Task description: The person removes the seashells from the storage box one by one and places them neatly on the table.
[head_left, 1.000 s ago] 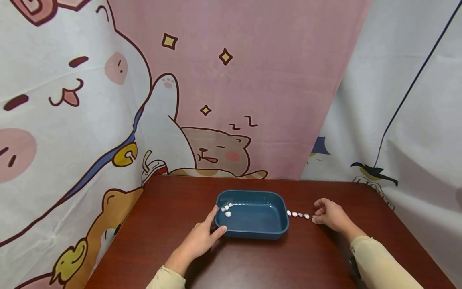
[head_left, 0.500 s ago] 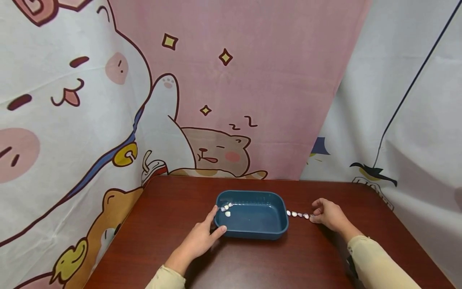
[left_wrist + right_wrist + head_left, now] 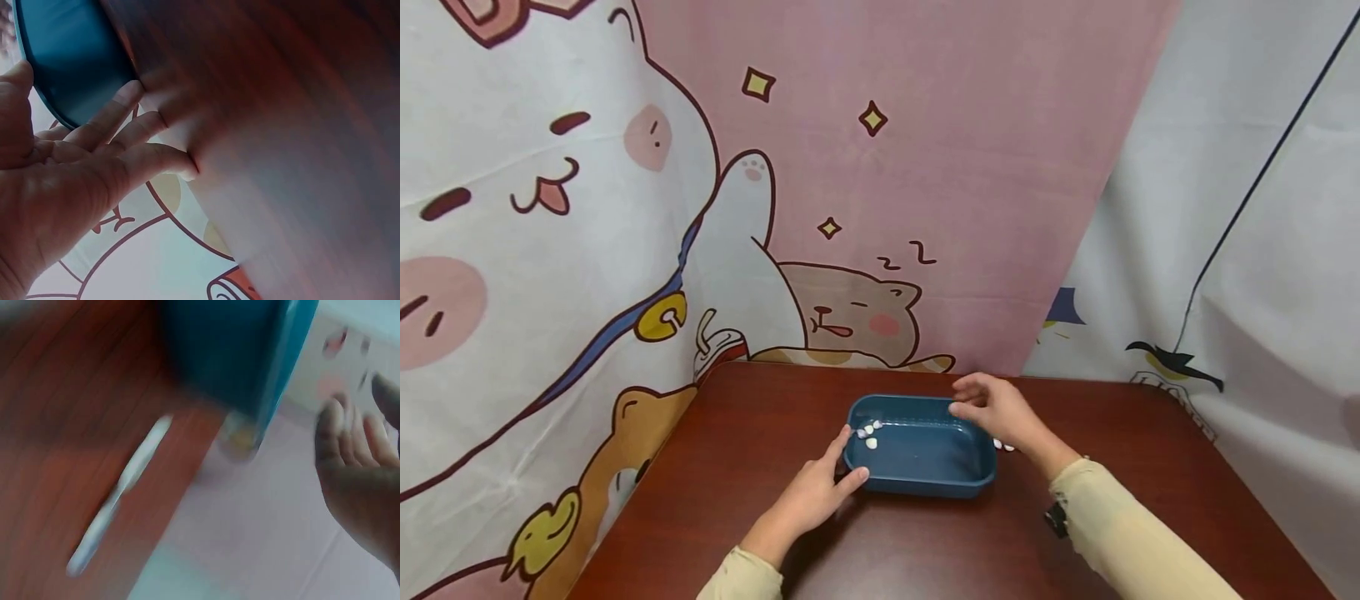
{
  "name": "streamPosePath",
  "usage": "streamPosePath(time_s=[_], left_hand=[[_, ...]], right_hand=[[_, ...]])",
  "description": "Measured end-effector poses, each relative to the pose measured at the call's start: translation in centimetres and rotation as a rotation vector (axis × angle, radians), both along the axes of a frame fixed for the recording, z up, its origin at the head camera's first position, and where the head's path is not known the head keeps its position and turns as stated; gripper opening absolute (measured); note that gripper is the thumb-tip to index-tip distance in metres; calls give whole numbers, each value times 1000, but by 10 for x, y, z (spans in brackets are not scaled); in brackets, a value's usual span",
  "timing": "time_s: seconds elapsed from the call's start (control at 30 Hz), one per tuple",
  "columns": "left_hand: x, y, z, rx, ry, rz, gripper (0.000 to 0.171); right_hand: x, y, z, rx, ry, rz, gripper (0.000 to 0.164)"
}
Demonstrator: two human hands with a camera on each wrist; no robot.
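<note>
At the left end of the blue tray (image 3: 917, 487), left hand (image 3: 812, 492) is braced: index finger on the left rim, thumb on the near-left corner, fingers extended and spread. Left wrist view has the other fingers splayed out past the tray, tips down on or close to the wooden table (image 3: 917, 550).

Over the tray's far-right corner, right hand (image 3: 1000, 412) is up in the air, palm side toward the tray. Fingers loosely bent, thumb held apart from them. Right wrist view is motion-blurred, same loose shape; can't tell if anything small sits between the fingers.

White pebbles (image 3: 871, 443) inside the tray, left end: three bunched by the left wall, one slightly nearer the front. Some look lilac-tinted.

Second batch, the outside pebbles (image 3: 1009, 448), on the table just right of the tray's right wall. Two show in head view; right forearm covers the area beyond. Blur in the right wrist view smears them into a line, count unreadable. Can't tell if the first one touches the wall.

Right of the tray, dark wristband (image 3: 1056, 518) under the right sleeve (image 3: 1127, 517). Behind the tray, printed cloth (image 3: 977, 208) with a sleeping brown cartoon animal (image 3: 857, 308).
</note>
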State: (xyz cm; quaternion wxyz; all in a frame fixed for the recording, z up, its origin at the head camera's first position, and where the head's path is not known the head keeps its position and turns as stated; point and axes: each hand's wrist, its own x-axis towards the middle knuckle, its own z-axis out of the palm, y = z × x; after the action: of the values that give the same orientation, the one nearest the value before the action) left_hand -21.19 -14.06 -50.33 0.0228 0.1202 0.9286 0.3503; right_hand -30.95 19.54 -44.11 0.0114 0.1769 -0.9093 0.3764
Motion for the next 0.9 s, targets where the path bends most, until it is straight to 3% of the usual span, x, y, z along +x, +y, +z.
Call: streamPosePath(time_s=[0.1, 0.17, 0.33, 0.47, 0.6, 0.77, 0.9], left_hand=[[-2, -2, -2, 3, -7, 4, 85], [-3, -2, -3, 7, -20, -2, 85], [-4, 2, -1, 24, -66, -28, 86], [-6, 3, 2, 26, -74, -18, 86], [-6, 1, 4, 17, -63, -5, 85], [-4, 0, 0, 21, -82, -8, 85], [-4, -4, -4, 25, -98, 4, 86]], right_hand=[[-2, -60, -8, 48, -57, 130, 32], [-5, -92, -21, 93, -82, 164, 33], [-7, -136, -50, 177, -112, 58, 42], [-8, -149, -59, 211, -75, -21, 44], [-10, -156, -58, 243, -64, -27, 40], [-10, -151, -60, 217, -109, 45, 37], [-11, -138, -61, 185, -86, 149, 30]])
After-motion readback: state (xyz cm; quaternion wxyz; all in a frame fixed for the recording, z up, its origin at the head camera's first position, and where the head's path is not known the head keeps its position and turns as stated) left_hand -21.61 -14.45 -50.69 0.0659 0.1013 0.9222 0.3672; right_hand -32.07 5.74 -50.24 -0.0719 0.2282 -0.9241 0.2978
